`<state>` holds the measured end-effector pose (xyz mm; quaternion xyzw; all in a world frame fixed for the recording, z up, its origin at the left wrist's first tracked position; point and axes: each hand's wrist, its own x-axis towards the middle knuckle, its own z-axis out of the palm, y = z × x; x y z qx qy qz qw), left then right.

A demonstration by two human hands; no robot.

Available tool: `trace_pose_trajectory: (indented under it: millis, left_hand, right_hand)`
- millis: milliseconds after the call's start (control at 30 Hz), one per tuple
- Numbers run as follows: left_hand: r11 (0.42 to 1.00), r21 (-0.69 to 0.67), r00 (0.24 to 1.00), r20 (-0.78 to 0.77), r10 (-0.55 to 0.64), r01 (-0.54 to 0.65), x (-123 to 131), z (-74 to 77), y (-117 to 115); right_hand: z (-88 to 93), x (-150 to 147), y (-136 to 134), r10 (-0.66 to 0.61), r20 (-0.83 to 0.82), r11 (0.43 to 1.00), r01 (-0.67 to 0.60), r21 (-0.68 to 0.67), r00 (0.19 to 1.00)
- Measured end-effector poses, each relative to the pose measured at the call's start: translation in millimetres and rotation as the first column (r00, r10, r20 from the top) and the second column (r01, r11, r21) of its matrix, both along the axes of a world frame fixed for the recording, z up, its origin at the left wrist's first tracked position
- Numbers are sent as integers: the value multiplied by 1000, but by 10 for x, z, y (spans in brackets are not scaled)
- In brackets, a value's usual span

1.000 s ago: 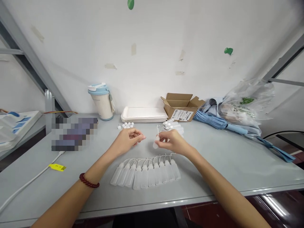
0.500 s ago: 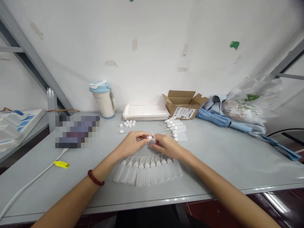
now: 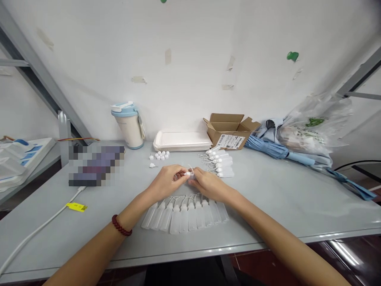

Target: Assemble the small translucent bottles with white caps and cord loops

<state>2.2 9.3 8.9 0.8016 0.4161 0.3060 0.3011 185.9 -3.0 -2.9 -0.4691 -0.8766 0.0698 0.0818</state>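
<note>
My left hand (image 3: 167,179) pinches a small white cap (image 3: 187,173) between thumb and fingertips. Close against it, my right hand (image 3: 210,183) grips a small translucent squeeze bottle (image 3: 192,178), mostly hidden by the fingers, with a thin white tube rising at its neck. Whether cap and bottle touch, I cannot tell. Nearer me lies a row of several translucent bottles (image 3: 183,220) with thin bent tubes. Several bottles with white tops (image 3: 224,163) lie beyond my right hand. Behind my left hand are several loose white caps (image 3: 162,155) and one white pointed tip (image 3: 152,165).
A stack of white trays (image 3: 183,140) and an open cardboard box (image 3: 229,133) stand along the wall. To the left are a tumbler (image 3: 129,127), a blurred-out device (image 3: 97,166) and a white cable (image 3: 41,225). A folded blue umbrella (image 3: 274,151) and plastic bag (image 3: 315,127) lie right.
My hands have come slightly closer together, bringing the cap nearer the bottle. My left fingers are more curled. The things on the table have stayed in place.
</note>
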Motion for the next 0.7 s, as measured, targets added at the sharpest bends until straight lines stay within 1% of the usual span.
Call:
trace_pose_trajectory:
  millis: [100,200,367,433,533,700]
  left_hand:
    - [1000,14,1000,-19,-7,8,-2,4,-2]
    - [1000,-18,1000,-6,-2,2,2,9,-7]
    - [997,-77,991,126,39,-29,18,-2,9]
    - [997,-62,992,113,47,-40,21,-14,19]
    - [999,-25,998,57,28,-27,18,-22,23]
    - [1000,1,1000,25,11,-11,1,6,0]
  right_hand:
    - [-6,9,7,-14,22,1000,14,3,1000]
    - [-22,13,11,-28,48,999,28,17,998]
    - [-16,-11,0,-24,64,1000,23,19,998]
    - [-4,-26,-8,-25,70,999,24,21,997]
    - [7,-42,-20,-37,79,999,35,27,996]
    - [-6,-46,-22,-35,72,999,32,40,997]
